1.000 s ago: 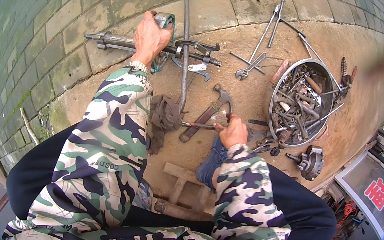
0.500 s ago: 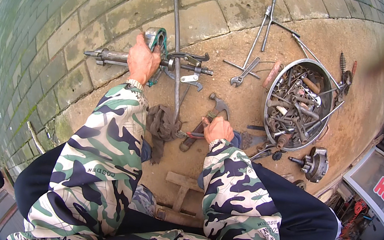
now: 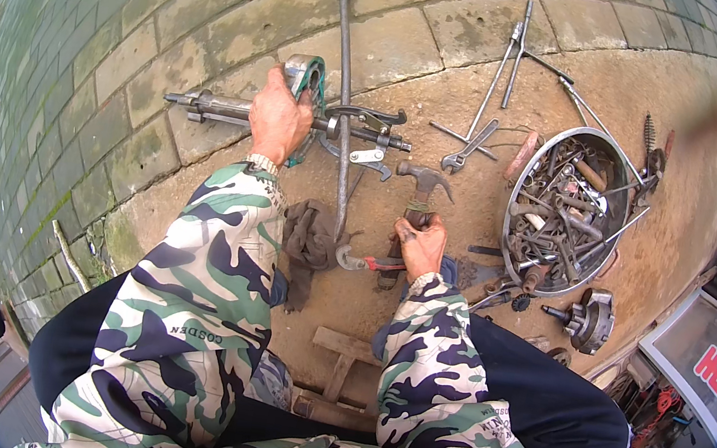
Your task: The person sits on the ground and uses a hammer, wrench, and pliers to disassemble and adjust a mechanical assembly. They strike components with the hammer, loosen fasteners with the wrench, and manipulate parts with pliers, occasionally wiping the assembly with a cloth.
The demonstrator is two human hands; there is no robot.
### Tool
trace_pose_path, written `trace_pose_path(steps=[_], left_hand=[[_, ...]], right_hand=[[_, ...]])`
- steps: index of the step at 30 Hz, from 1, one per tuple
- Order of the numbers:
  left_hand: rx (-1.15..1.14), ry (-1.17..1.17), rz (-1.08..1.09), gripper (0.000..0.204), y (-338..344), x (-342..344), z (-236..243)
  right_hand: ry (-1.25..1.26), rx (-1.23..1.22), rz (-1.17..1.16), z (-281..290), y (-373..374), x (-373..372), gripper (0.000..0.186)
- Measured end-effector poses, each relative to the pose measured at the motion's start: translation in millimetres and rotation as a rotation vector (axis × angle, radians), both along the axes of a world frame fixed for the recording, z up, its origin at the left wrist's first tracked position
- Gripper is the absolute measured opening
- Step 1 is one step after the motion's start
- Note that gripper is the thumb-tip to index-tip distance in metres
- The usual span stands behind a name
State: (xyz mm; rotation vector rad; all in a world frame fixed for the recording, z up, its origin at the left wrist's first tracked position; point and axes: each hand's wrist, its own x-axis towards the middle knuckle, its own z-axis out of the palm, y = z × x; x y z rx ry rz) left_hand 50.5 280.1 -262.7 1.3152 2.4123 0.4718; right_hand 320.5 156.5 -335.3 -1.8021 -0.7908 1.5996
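My left hand (image 3: 281,123) is closed around a metal housing with a green edge (image 3: 309,75), at a long steel shaft (image 3: 225,108). Right of this hand, a puller with jaws (image 3: 371,134) sits along the shaft, crossed by a long steel bar (image 3: 347,63). My right hand (image 3: 423,248) grips the handle of a claw hammer (image 3: 423,179), whose head points away from me. The lower handle is partly hidden by a red-handled tool (image 3: 371,264) with a hooked end. A dark rag (image 3: 312,234) lies between my forearms.
At the right stands a round metal basin (image 3: 512,248) full of sockets and tools. Beyond the hammer lie an adjustable wrench (image 3: 468,146) and thin T-handled bars (image 3: 494,81). A gear-like metal part (image 3: 592,320) rests near my right knee, a wooden piece (image 3: 343,344) between my feet.
My right hand has moved the hammer forward and turned its handle straighter, away from the rag. My left hand keeps its hold on the housing. The whole view has shifted slightly.
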Motion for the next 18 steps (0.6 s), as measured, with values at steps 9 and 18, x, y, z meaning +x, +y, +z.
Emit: trace_pose_path(steps=[9,18], left_hand=[[-0.026,0.04,-0.02,0.053,4.5,4.0,-6.4],[-0.049,0.022,0.006,0.055,3.5,-1.8,-8.3]], right_hand=[[-0.41,0.22,0.147,26.9,19.1,28.5,0.02],[-0.448,0.302,0.079,3.8,39.0,32.5,0.023]])
